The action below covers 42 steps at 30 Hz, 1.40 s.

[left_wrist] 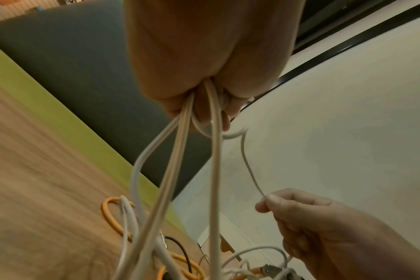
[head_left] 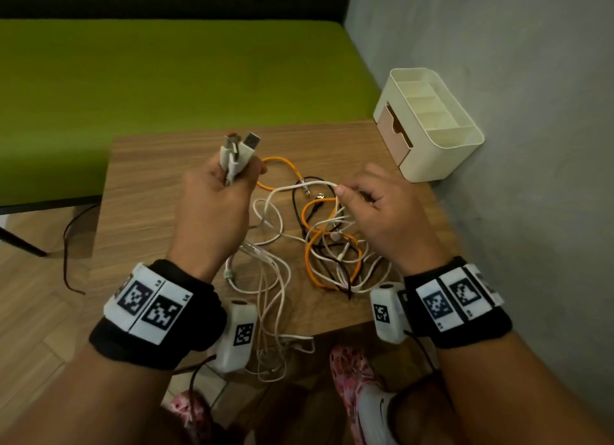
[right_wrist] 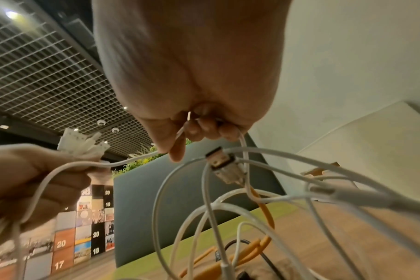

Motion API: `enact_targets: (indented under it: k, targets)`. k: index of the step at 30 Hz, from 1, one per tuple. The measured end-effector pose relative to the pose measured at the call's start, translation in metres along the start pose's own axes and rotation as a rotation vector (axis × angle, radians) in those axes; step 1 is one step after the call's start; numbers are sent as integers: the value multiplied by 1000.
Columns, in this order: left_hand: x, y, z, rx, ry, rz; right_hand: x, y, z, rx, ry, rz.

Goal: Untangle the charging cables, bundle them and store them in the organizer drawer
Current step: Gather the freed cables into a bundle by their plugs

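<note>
Nearest, some white cable loops [head_left: 275, 351] are hanging off the front edge of the tabletop [head_left: 149, 185] above the person's patterned shoes [head_left: 355, 375]. Both wrists are wearing black bands with printed markers.

The left hand [head_left: 212, 205] is curling its fingers round a bunch of white plug ends [head_left: 237, 152], and this grip is tight; the plugs are sticking up and away from the person, their long axes close to upright with a slight lean to the right. From the underside of that fist several white cords [left_wrist: 178, 170] are running down toward the tabletop (the left wrist view is showing this best).

The right hand [head_left: 382, 212] is pinching one thin white cable [head_left: 299, 187] between thumb and forefinger, a narrow grip, with the remaining fingers loosely curled. This cable is stretching roughly sideways, from the right fingertips leftward toward the left hand, sagging a little.

Between and below the hands, the tangle is lying on the tabletop: white cords, an orange cable [head_left: 312, 261] looping through them, and a thin black cable [head_left: 329, 265]. A metal USB plug [right_wrist: 222, 166] on the orange cable is dangling just under the right hand, its tip pointing up and left.

Farther off, at the right back corner against the grey wall [head_left: 515, 79], a cream organizer [head_left: 445, 158] is standing with its pinkish drawer [head_left: 395, 135] facing left, closed or nearly so. Beyond the tabletop a green surface [head_left: 166, 79] is spreading.
</note>
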<state>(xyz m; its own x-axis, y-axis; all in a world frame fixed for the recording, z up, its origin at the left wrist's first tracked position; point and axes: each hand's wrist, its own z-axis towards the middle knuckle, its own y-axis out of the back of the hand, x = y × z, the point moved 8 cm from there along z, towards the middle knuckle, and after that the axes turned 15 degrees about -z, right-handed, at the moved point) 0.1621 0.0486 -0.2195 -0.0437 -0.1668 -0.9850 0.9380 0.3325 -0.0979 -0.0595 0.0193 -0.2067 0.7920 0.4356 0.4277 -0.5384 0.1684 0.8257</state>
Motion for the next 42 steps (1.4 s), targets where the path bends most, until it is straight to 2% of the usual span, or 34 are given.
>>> enact_targets:
  k: [2, 5, 10, 12, 16, 20, 23, 25, 28, 31, 34, 37, 39, 42]
  targets:
    - [-6, -2, -1, 0, -26, -23, 0, 0, -1, -35, 28, -91]
    - [-10, -15, -8, 84, -39, 6, 11, 1, -1, -92, 114, -140]
    - [-6, -48, -21, 325, -11, 26, 36, 3, -3, -147, 216, -48]
    - [-1, -52, -22, 361, 36, 63, 39, 6, -3, -165, 202, -20]
    - [-9, -47, -19, 316, -24, 65, 32, 8, -3, -131, 130, 56]
    - [-19, -35, -14, 229, -32, -139, 11, 6, -2, -2, -67, 241]
    - [-19, -29, -12, 224, -10, -217, 5, 3, -3, 24, -123, 333]
    - [-17, -31, -12, 253, 26, -172, 0, 6, -1, -19, -142, 422]
    - [-12, -39, -16, 310, 43, 13, -6, 13, 3, -77, -171, 503]
    - [-6, -39, -16, 298, -19, 198, -4, 14, 2, -49, -125, 385]
    - [-8, -31, -14, 205, -120, 317, 9, 8, -1, -5, 42, 129]
    - [-24, -31, -19, 152, -250, 316, 18, -5, -2, 41, 125, 44]
    - [-25, -38, -22, 209, -263, 245, 23, -8, -3, 42, 142, 76]
    - [-11, -51, -21, 356, -146, 178, 31, -2, -2, 2, 138, 157]
